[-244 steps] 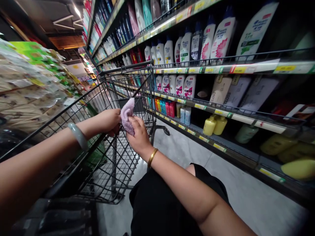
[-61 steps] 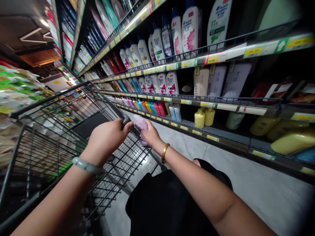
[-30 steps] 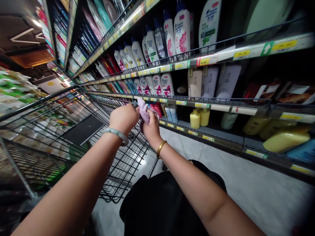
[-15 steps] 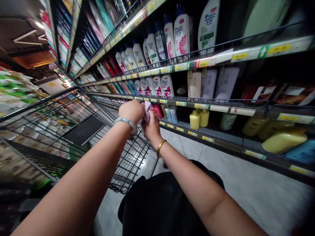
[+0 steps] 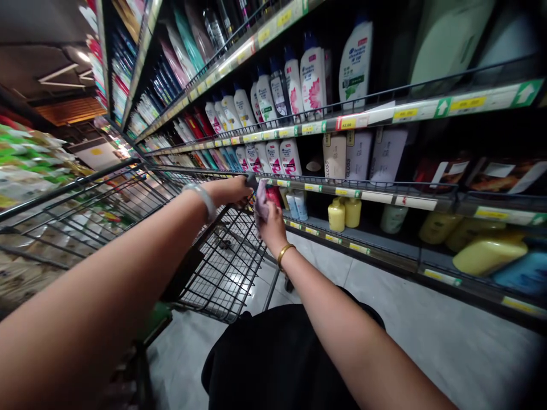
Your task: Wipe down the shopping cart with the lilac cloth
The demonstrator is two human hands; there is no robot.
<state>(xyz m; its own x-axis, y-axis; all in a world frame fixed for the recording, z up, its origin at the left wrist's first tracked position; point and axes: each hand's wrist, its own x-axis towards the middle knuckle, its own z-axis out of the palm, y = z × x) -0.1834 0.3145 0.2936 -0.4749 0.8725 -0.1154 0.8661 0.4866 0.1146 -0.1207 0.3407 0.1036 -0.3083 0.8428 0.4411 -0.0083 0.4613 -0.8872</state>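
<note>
My right hand [image 5: 272,228], with a gold bangle on its wrist, is closed around a crumpled lilac cloth [image 5: 261,202]. The cloth hangs beside the near right corner of a wire shopping cart [image 5: 222,267]. Just left of it, my left hand [image 5: 233,191], wearing a pale bangle, has its fingers curled over the cart handle [image 5: 251,181], whose black end sticks out past the hand. The fingertips of the left hand are partly hidden behind the hand itself.
Shelves [image 5: 299,130] of shampoo bottles [image 5: 313,80] run along the right. Yellow bottles [image 5: 337,215] stand low down. Packaged goods [image 5: 25,165] are stacked at the left beyond the cart. Grey tiled floor [image 5: 329,265] shows between cart and shelves.
My hands were together at the cloth; they are now apart. The left hand has moved left onto the cart handle, while the right keeps the cloth, which hangs more loosely.
</note>
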